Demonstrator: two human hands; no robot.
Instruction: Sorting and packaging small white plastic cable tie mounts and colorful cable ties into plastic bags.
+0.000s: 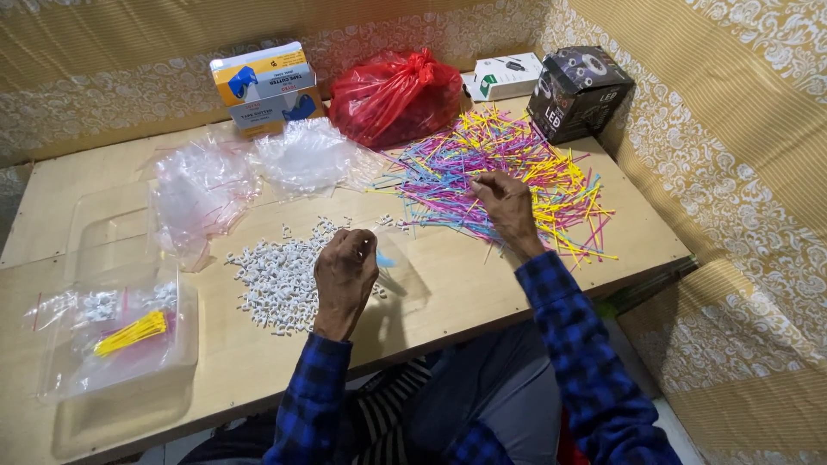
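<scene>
Nearest, left hand (345, 274) curled over the desk (448, 297), pinching what looks like a clear bag (398, 274) with a blue tie (385, 260) inside, white clips (280, 277) heaped just to its left. Farther right, right hand (506, 207) pinched on the ties (508, 172), their long axes fanned every way, well nearer this hand than the other. At far left, clear tray (129, 362) holding bagged yellow ties (131, 333) and clips; beyond, empty bags (250, 172), red bag (394, 95), boxes (267, 86).
</scene>
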